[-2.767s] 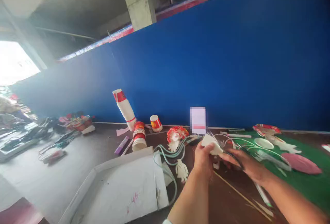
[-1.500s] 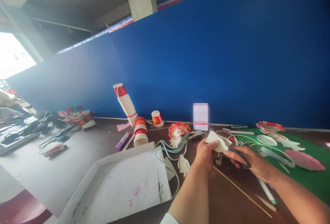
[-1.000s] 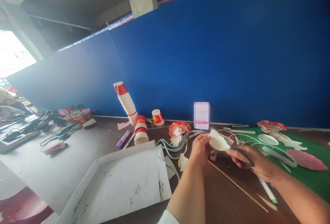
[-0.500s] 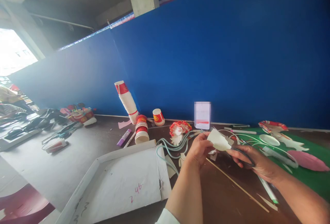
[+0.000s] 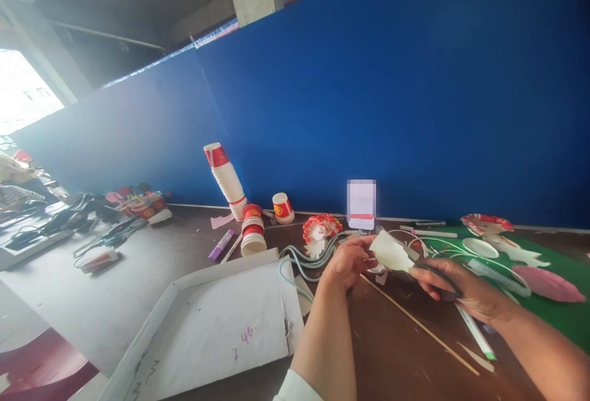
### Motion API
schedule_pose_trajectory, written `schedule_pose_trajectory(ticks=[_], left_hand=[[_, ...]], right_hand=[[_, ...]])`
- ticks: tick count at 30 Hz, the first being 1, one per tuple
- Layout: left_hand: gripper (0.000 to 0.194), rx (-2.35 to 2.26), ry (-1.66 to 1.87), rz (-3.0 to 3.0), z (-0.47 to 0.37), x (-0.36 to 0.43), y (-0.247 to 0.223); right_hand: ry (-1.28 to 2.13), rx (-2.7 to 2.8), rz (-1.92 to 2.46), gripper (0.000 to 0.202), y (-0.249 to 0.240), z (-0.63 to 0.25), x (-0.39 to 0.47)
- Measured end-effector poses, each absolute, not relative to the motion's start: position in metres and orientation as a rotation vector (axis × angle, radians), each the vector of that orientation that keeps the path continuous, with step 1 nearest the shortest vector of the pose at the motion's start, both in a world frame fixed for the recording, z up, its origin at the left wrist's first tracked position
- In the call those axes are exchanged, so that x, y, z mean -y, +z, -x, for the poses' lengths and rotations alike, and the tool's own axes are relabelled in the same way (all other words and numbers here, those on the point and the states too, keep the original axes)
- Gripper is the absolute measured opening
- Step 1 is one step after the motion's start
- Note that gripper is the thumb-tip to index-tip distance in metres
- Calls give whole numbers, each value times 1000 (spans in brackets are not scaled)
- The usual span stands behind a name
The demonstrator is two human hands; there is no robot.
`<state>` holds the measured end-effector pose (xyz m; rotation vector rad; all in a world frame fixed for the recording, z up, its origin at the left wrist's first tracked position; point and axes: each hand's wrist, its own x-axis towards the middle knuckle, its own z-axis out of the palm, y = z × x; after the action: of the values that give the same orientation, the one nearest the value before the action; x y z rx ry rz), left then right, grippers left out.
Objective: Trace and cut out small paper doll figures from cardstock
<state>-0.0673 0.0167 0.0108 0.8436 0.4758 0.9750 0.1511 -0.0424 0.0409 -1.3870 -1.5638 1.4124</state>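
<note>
My left hand (image 5: 349,261) pinches the left edge of a cream piece of paper (image 5: 391,251), held just above the brown table. My right hand (image 5: 454,284) is wrapped round dark-handled scissors (image 5: 445,283) at the paper's right side; the blades are mostly hidden, so how far they stand apart cannot be made out. Small white scraps (image 5: 380,278) lie under the paper. Below the hands a thin wooden stick (image 5: 421,326) crosses the table. A white marker with a green end (image 5: 477,332) lies beneath my right wrist.
Left of my arms lies a shallow white box (image 5: 216,321). Behind it stand stacked paper cups (image 5: 225,182) and a single cup (image 5: 283,208). A red-and-white paper flower (image 5: 321,232) and pale blue cords (image 5: 295,261) sit near my left hand. A pink piece (image 5: 548,284) rests on green sheet (image 5: 560,321).
Both hands remain on the paper and scissors. My left hand and forearm have shifted slightly left, and the right hand slightly right. The whole view has moved a little.
</note>
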Motion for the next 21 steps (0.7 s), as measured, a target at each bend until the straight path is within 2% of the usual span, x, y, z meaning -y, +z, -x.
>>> schedule_pose_trajectory(ticks=[21], left_hand=[[46,-668,1022,-869,62,-16,10]], right_hand=[[1432,1628,1412,47,43,-147,42]])
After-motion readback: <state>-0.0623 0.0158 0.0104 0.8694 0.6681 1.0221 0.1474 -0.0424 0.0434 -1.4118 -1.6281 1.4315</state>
